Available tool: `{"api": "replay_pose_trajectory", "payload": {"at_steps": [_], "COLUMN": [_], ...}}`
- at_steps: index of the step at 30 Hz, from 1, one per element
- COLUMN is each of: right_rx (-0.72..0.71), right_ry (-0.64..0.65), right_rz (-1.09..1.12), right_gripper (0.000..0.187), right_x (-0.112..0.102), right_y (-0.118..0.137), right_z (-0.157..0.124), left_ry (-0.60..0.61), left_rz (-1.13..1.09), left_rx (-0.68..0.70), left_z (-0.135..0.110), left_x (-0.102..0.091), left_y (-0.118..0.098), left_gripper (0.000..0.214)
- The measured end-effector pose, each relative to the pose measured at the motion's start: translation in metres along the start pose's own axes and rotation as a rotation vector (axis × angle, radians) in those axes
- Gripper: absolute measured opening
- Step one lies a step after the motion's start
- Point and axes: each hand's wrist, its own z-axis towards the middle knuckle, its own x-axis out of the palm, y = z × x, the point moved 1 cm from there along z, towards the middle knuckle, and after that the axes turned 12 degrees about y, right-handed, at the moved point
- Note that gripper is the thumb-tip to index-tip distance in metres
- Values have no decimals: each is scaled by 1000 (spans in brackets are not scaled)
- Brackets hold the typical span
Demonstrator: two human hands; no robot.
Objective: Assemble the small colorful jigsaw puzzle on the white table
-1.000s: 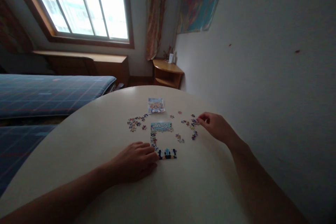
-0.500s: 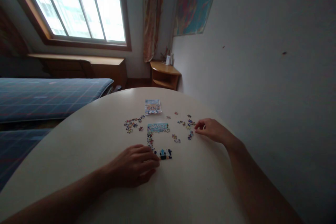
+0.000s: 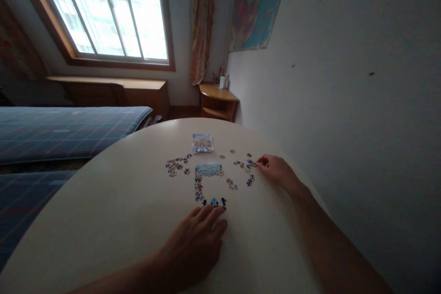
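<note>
A partly joined jigsaw puzzle (image 3: 209, 169) lies on the table, with a light blue lettered top strip and a patterned left side. At its near end is a dark-and-blue puzzle strip (image 3: 214, 201), and the fingers of my left hand (image 3: 203, 235) rest stretched over its lower edge, hiding part of it. My right hand (image 3: 276, 170) is pinched at the right-hand group of loose pieces, its fingertips on a puzzle piece (image 3: 254, 164) that is mostly covered. Other loose pieces (image 3: 230, 184) lie just right of the joined part.
Another heap of loose pieces (image 3: 175, 166) spreads to the left. Behind the puzzle lies a small picture sheet (image 3: 202, 143). The round white table (image 3: 120, 202) meets the wall (image 3: 344, 124) on the right; a plaid mattress (image 3: 76, 131) is beyond its left edge.
My left hand has slid right and nearer me, from the strip's left end to its lower edge. My right fingertips have shifted slightly up onto the loose pieces. The view has tilted a little.
</note>
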Motion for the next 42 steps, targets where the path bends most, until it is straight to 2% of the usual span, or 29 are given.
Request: {"api": "replay_pose_trajectory", "payload": {"at_steps": [3, 15, 25, 33, 42], "right_rx": [-3, -64, -171, -187, -217], "right_ry": [-44, -72, -26, 98, 79], "right_rz": [12, 56, 67, 102, 129], "right_gripper": [15, 16, 20, 25, 17], "right_x": [4, 10, 15, 10, 11], "right_y": [-4, 5, 1, -1, 0], "right_z": [3, 3, 7, 5, 9], "left_ry": [16, -55, -40, 4, 9], "left_rz": [-78, -83, -63, 4, -25], "left_rx": [-87, 12, 26, 60, 46], "left_z": [0, -10, -14, -15, -16], "left_x": [1, 2, 6, 6, 9], "left_y": [-5, 4, 4, 5, 4], "left_gripper": [32, 35, 34, 38, 34]}}
